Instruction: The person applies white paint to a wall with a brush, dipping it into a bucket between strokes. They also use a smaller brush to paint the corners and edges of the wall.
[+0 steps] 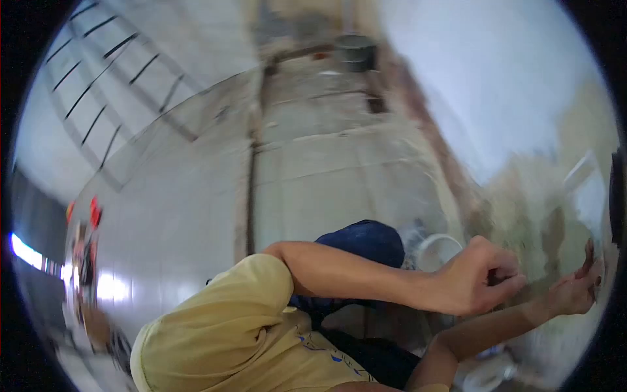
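Observation:
My left hand (pixel 486 277) is closed in a loose fist at the end of a bent arm, and nothing shows sticking out of it. It is in front of the partly coated wall (pixel 522 209). Lower and farther right, my right hand (pixel 578 289) is up close to that wall with its fingers bent; what they hold I cannot tell. Above it on the wall shows a pale, flat, straight-edged patch (pixel 588 189). A white bucket (pixel 439 251) stands behind my left wrist, next to my blue-trousered knee (pixel 366 242).
A dark grey tub (pixel 356 52) stands at the far end by the wall. A narrow dark groove (pixel 249 176) runs along the grey floor (pixel 176 189). Ladder-like bars (pixel 121 46) show upper left. Red items (pixel 95 212) lie at the left, and a whitish container (pixel 486 375) is low on the right.

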`<action>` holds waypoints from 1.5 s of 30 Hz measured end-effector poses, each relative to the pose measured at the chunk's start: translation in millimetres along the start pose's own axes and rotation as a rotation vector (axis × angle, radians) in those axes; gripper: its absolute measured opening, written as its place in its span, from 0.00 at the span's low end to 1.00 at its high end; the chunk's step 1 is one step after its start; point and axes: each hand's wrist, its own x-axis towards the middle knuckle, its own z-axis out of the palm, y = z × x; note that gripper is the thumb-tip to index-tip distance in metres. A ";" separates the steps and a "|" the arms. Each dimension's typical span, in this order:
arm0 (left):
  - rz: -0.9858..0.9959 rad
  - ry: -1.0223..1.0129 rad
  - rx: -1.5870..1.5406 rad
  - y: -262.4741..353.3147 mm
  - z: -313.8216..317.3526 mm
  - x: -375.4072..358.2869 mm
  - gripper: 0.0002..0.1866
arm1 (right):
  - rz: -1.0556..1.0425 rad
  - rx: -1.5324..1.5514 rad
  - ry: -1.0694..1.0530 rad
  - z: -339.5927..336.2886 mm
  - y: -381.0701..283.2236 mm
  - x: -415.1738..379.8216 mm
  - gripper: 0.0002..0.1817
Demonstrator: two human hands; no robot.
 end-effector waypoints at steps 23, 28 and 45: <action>0.471 -0.420 0.394 -53.5 27.4 -50.1 0.12 | -0.307 -0.283 -1.203 74.5 52.3 -134.7 0.14; 0.416 -0.664 0.167 -92.5 81.1 -54.1 0.11 | -0.294 -0.454 -1.222 -1.4 64.2 -118.4 0.14; 0.298 -0.806 0.084 -120.3 122.2 -81.7 0.09 | 0.288 -0.538 -1.798 -19.6 151.5 -240.1 0.14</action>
